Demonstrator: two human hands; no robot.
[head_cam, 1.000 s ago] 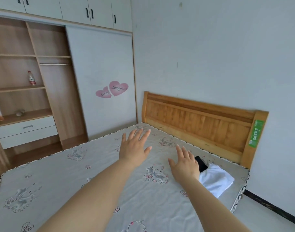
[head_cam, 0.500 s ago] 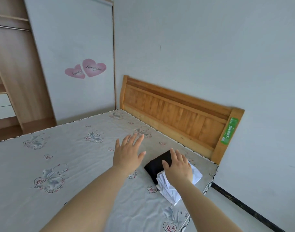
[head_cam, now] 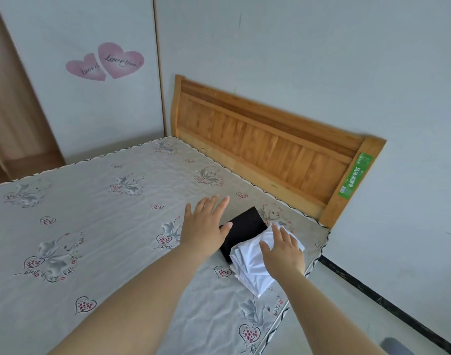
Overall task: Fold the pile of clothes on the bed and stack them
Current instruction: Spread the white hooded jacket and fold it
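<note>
At the mattress's headboard-side right corner, your spread, empty right hand (head_cam: 283,251) and left hand (head_cam: 204,226) hover over soft, light clothes: pinch the crumpled white cotton garment's (head_cam: 252,267) edge, not the folded black cloth (head_cam: 244,228).

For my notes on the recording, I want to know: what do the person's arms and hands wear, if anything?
Nothing that shows. The left hand and right hand are bare, without gloves, rings or a watch in view. Both forearms are bare too; no sleeve reaches as far as the picture shows.

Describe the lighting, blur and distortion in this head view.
Head view: soft, even daylight with no glare; faint shadows under the left hand and right hand; wide-angle bending of the headboard; white garment slightly washed out.
</note>
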